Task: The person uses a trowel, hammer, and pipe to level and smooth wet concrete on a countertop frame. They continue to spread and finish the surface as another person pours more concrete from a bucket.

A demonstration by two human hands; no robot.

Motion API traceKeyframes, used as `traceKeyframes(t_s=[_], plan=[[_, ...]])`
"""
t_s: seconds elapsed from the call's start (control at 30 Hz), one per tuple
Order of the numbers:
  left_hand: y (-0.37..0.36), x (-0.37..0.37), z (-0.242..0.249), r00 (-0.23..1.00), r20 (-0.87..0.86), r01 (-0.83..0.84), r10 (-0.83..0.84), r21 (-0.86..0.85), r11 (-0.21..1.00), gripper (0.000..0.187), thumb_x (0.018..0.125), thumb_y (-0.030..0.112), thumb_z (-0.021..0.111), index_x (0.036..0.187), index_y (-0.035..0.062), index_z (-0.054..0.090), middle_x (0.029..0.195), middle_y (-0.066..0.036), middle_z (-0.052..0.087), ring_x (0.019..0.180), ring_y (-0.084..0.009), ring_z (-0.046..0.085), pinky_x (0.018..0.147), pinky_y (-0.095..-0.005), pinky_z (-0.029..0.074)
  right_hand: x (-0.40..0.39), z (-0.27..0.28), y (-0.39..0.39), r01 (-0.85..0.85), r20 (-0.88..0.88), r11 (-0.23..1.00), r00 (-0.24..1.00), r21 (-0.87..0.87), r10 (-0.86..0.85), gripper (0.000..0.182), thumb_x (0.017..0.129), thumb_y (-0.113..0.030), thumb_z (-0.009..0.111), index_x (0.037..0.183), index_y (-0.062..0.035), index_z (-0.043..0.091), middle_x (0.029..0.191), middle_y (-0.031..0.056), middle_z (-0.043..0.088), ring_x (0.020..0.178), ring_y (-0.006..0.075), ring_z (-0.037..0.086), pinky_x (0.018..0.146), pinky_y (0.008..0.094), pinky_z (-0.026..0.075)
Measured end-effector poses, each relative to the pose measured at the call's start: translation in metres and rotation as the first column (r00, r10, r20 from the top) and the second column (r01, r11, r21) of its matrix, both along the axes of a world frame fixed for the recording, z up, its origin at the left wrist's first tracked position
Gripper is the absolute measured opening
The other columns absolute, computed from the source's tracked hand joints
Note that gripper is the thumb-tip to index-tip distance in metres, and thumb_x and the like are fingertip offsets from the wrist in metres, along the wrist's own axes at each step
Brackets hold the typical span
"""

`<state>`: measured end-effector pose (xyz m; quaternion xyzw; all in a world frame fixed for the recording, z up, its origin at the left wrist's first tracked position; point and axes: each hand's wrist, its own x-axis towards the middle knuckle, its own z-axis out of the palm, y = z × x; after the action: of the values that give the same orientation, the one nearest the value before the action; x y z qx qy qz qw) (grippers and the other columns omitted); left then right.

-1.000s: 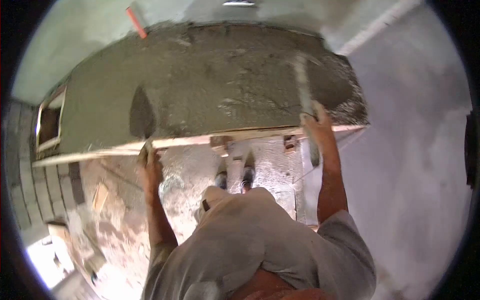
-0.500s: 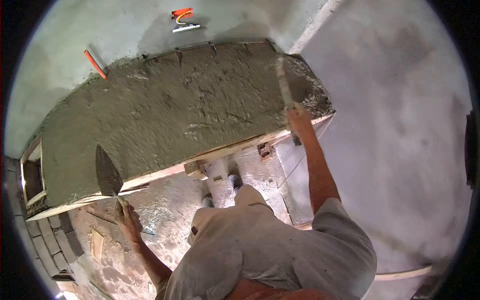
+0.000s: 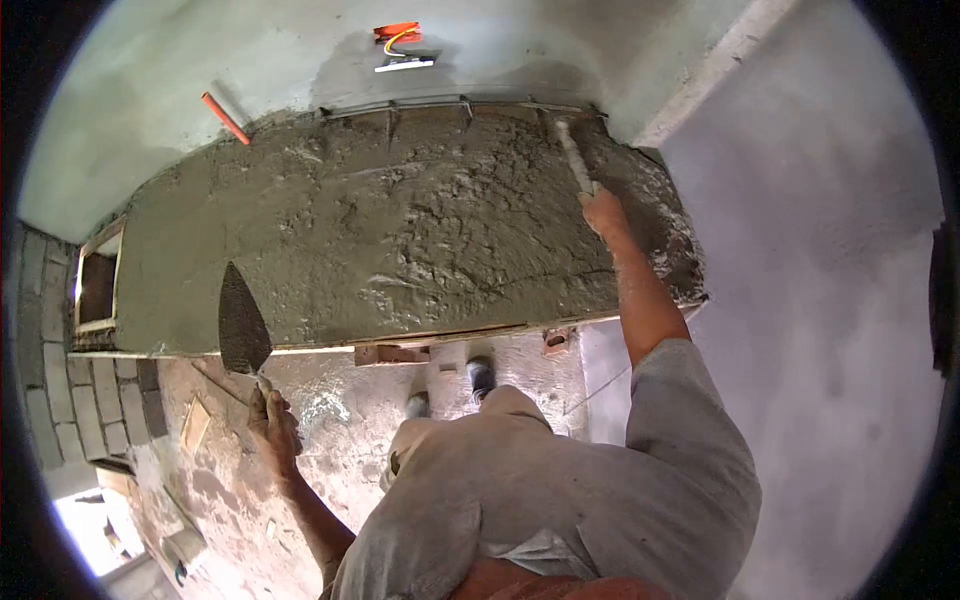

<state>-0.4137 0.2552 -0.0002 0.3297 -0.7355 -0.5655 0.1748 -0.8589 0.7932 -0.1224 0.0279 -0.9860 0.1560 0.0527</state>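
My left hand (image 3: 272, 425), at the lower left, is closed around the handle of a pointed trowel (image 3: 243, 322). The dark blade points up and overlaps the near left part of the wet concrete slab (image 3: 370, 230). My right hand (image 3: 605, 213) reaches out over the slab's right end, wrapped around a narrow, concrete-smeared bar (image 3: 573, 157). The bar's far end reaches toward the back edge by the wall. Rough, lumpy concrete covers the slab's middle and right, while its left part looks smoother.
Wooden formwork (image 3: 470, 335) edges the slab's front. A framed opening (image 3: 100, 278) sits at its left end. Thin rebar (image 3: 430, 103) runs along the back. An orange pipe (image 3: 226, 118) and an orange electrical box (image 3: 398, 33) stick out of the wall. Grey blocks (image 3: 90, 400) stand at left.
The view has shifted, so the slab now sits more level. My right hand has pushed the bar farther toward the back wall. My left hand still holds the trowel over the front edge.
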Motion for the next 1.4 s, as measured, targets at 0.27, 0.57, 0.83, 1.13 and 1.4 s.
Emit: traceKeyframes(t_s=[0.27, 0.57, 0.83, 1.13, 1.4], plan=[[0.024, 0.021, 0.002, 0.982, 0.145, -0.114, 0.118, -0.036, 0.993, 0.026, 0.093, 0.029, 0.056, 0.096, 0.0035, 0.056, 0.069, 0.001, 0.049, 0.051, -0.0046, 0.041, 0.044, -0.0216, 0.034, 0.032, 0.119, -0.02, 0.18, 0.232, 0.616, 0.973, -0.766, 0.004, 0.042, 0.093, -0.03, 0.054, 0.128, -0.0061, 0.051, 0.071, 0.0016, 0.051, 0.052, 0.0119, 0.046, 0.044, 0.031, 0.038], [0.035, 0.009, 0.02, 0.995, 0.054, -0.087, 0.085, 0.03, 0.996, 0.023, 0.094, 0.025, 0.054, 0.1, 0.0033, 0.057, 0.072, 0.001, 0.05, 0.057, -0.0049, 0.042, 0.05, -0.0213, 0.036, 0.023, 0.076, -0.035, 0.376, 0.535, 0.766, 0.844, -0.52, -0.051, 0.044, 0.093, -0.027, 0.054, 0.13, -0.0044, 0.051, 0.07, 0.004, 0.052, 0.053, 0.0123, 0.047, 0.046, 0.0301, 0.038], [0.009, 0.05, 0.008, 0.982, 0.14, -0.135, 0.126, 0.058, 0.989, 0.024, 0.093, 0.025, 0.056, 0.101, 0.0023, 0.057, 0.072, 0.001, 0.052, 0.052, -0.0039, 0.042, 0.046, -0.0215, 0.035, 0.057, 0.139, -0.098, 0.094, 0.186, 0.829, 0.983, -0.552, 0.012, 0.048, 0.091, -0.03, 0.057, 0.133, -0.0068, 0.049, 0.067, 0.002, 0.051, 0.051, 0.0093, 0.045, 0.045, 0.026, 0.036], [-0.032, 0.066, -0.005, 0.994, 0.053, -0.096, 0.091, 0.103, 0.99, 0.023, 0.092, 0.022, 0.056, 0.104, 0.0024, 0.057, 0.073, 0.001, 0.052, 0.053, -0.0041, 0.042, 0.046, -0.0207, 0.035, 0.065, 0.057, -0.219, -0.212, 0.003, 0.965, 0.977, -0.151, 0.215, 0.052, 0.094, -0.035, 0.051, 0.135, -0.0046, 0.045, 0.087, 0.0151, 0.062, 0.071, 0.0226, 0.06, 0.065, 0.0371, 0.048], [-0.082, 0.173, -0.05, 0.949, 0.201, -0.259, 0.242, 0.066, 0.964, 0.028, 0.093, 0.022, 0.056, 0.112, 0.0021, 0.058, 0.071, 0.001, 0.052, 0.052, -0.0047, 0.041, 0.045, -0.0212, 0.035, 0.104, 0.139, -0.267, -0.043, 0.3, 0.887, 0.933, -0.46, 0.201, 0.04, 0.094, -0.032, 0.052, 0.125, -0.0066, 0.054, 0.088, 0.0145, 0.063, 0.074, 0.0262, 0.06, 0.068, 0.0385, 0.046]])
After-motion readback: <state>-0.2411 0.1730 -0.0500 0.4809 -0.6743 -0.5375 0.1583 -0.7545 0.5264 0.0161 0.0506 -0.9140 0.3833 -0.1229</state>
